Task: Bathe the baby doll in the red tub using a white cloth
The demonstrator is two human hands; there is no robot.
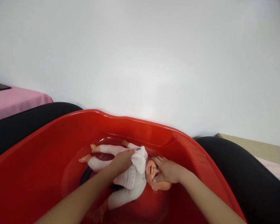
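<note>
Head view: hands apart in a glossy red tub, left hand on the knit top of a plastic doll, right hand hiding its face.

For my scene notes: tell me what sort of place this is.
Probably an indoor baby-care practice room: a baby doll in white clothes lies in a red plastic basin, with a pink-covered table off to the side and a plain white wall behind.

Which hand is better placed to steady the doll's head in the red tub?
Right, probably: the right hand lies across the doll's face, right at the head, while the left hand sits on the white knit top, further down the body.
</note>
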